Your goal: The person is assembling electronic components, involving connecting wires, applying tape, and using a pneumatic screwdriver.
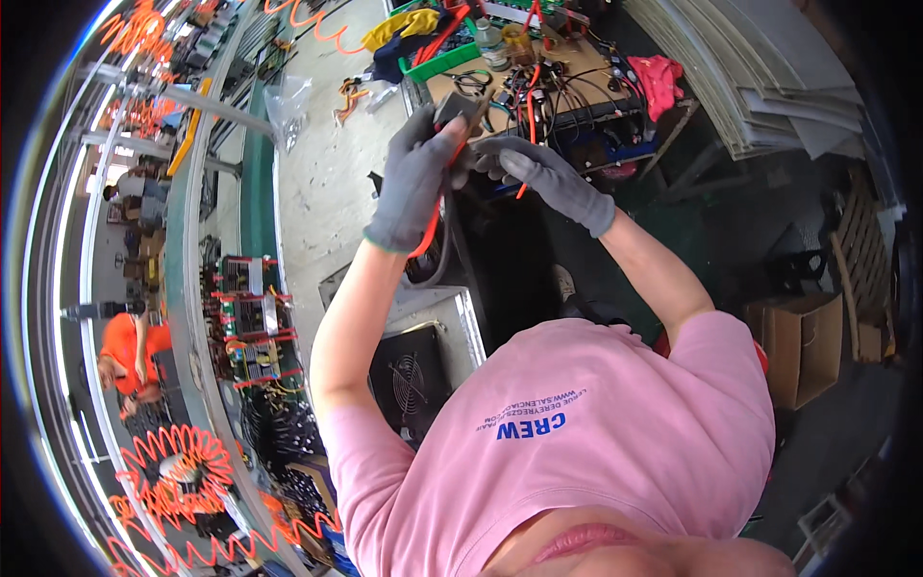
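Observation:
My left hand (409,183), in a grey glove, is closed around a red cable (429,231) and a dark cable beside it. A dark block (454,110), perhaps a connector, juts out above its fingers. Close by on the right is my right hand (553,181), also gloved in grey, with curled fingers reaching toward the left fingertips. Whatever lies between the right fingers is hidden. A short orange-red piece shows just below that hand. Both hands are held at the right edge of a pale workbench (322,183).
A black unit with a round fan grille (409,380) sits by my left arm. Beyond my hands, a cart board (567,72) carries cables, bottles and a green tray (437,65). Stacked sheets (750,77) and a cardboard box (798,346) are at right. An orange-clad person (135,351) is far left.

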Demonstrator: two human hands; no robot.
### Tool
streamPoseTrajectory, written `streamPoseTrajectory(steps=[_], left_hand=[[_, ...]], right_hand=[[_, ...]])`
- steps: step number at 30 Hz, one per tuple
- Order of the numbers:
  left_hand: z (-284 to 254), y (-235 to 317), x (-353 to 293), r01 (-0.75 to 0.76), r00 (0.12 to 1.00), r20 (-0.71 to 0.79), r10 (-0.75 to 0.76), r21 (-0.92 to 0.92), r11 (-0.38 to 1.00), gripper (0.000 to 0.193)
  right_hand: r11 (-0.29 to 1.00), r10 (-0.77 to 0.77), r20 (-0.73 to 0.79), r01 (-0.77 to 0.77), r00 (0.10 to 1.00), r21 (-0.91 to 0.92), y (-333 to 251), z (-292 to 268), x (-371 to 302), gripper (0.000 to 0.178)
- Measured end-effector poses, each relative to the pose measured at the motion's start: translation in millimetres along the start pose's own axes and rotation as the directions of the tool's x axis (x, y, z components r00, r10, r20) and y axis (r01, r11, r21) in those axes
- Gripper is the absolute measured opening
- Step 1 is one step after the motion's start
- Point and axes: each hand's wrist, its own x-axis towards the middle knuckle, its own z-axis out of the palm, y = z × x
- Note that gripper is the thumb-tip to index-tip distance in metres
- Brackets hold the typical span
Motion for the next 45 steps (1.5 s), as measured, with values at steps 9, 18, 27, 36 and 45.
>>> streamPoseTrajectory(steps=[9,18,27,36,45], left_hand=[[18.9,-19.6,13.2,-0.180,0.943,-0.252,0.215,0.154,0.971,0.028],[7.6,-44.3,-8.5,-0.208,0.569,-0.502,0.651,0.679,0.704,0.056],[83.9,-180.6,-160.7,0.369,0.234,-0.971,0.038,0.125,0.921,0.030],[265.9,-364.4,-335.2,0.248,-0.495,-0.738,-0.460,-0.627,0.739,0.037],[309.2,-415.3,-393.3,0.371,-0.796,-0.603,-0.051,-0.552,0.747,0.032]], right_hand=[[0.993,0.111,-0.060,-0.108,0.992,0.044,-23.0,34.6,3.2,0.042],[0.947,0.210,0.074,-0.222,0.975,0.231,18.1,7.1,44.7,0.027],[0.985,0.057,0.529,0.038,0.846,-0.167,35.5,-2.4,66.3,0.035],[0.875,0.416,0.873,-0.374,0.254,-0.308,44.0,70.8,-37.6,0.030],[0.843,0.480,0.875,-0.306,0.054,-0.443,48.0,130.5,-111.9,0.034]])
